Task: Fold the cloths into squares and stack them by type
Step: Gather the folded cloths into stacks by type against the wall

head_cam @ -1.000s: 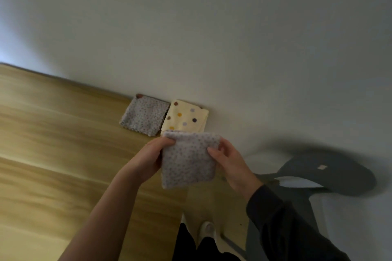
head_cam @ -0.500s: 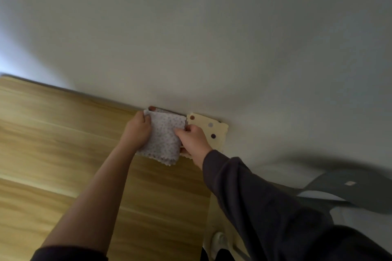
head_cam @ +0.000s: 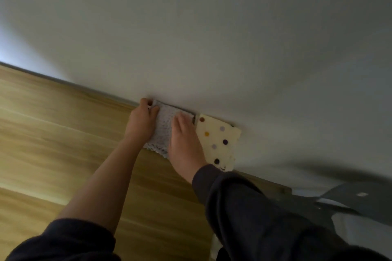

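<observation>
**Both hands on the grey cloth at the wall**

We see the grey speckled cloth [head_cam: 163, 131] folded to a small square and lying flat on the wooden table [head_cam: 63, 137], its far edge against the pale wall [head_cam: 212, 38]. It sits between the two hands and partly under them.

The left hand [head_cam: 140, 125] holds the cloth's far left corner. The thumb lies on top and the fingers curl round the edge beside the wall, so the corner is pinched. The right hand [head_cam: 185, 144] lies on the cloth's right half with its fingers straight and close together, pressing the fabric down flat.

Just to the right of the right hand lies the cream dotted cloth [head_cam: 219, 141], also folded, with its near corner hidden by that wrist. The two cloths lie side by side with a thin dark gap between them. The light is dim and the picture soft, so we cannot tell whether another grey layer lies beneath the one being pressed.

Dark sleeves [head_cam: 244, 207] cover the right arm to the wrist and the left arm only near the elbow. Beyond the right sleeve, off the table's end, stands a grey chair [head_cam: 364, 201].
</observation>
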Demonstrator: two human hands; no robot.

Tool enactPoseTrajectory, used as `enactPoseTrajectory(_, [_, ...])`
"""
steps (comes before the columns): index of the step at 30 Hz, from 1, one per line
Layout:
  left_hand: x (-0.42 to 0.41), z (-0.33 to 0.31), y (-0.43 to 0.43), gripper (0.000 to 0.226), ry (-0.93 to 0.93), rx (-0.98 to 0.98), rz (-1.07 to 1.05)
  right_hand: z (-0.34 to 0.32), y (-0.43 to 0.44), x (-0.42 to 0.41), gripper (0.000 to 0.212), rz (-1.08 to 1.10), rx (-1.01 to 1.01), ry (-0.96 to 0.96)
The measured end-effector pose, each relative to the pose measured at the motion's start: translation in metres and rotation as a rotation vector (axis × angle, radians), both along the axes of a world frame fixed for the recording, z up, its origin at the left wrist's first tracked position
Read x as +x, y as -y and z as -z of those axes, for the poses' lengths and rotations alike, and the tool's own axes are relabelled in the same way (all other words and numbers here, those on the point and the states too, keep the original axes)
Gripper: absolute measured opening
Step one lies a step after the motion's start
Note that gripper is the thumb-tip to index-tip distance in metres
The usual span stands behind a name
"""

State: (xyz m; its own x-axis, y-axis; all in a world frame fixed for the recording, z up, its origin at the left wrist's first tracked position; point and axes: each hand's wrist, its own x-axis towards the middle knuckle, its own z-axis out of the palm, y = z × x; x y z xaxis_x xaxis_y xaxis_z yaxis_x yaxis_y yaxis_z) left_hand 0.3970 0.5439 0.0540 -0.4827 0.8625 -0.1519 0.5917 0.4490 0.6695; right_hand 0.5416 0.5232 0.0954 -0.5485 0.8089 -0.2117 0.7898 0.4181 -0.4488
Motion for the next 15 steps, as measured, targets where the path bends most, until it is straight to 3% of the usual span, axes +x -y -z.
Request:
enactPoseTrajectory(4, [-0.005, 0.002, 0.02, 0.027, -0.152, 0.153, 0.102, 0.025, -0.008, -0.007, 0.063, -0.146, 0.06, 0.314])
enactPoseTrajectory(7, [-0.009, 0.014, 0.033, 0.027, -0.31, 0.12, 0.203, 0.033, -0.011, -0.013, 0.063, -0.182, 0.031, 0.438])
enactPoseTrajectory(11, [-0.005, 0.02, 0.032, 0.032, -0.305, 0.039, 0.127, 0.02, -0.013, -0.016, 0.061, -0.191, 0.008, 0.392])
enactPoseTrajectory(15, [0.011, 0.009, 0.052, 0.035, -0.318, 0.119, -0.021, -0.002, 0.009, 0.009, 0.061, -0.196, 0.039, 0.205])
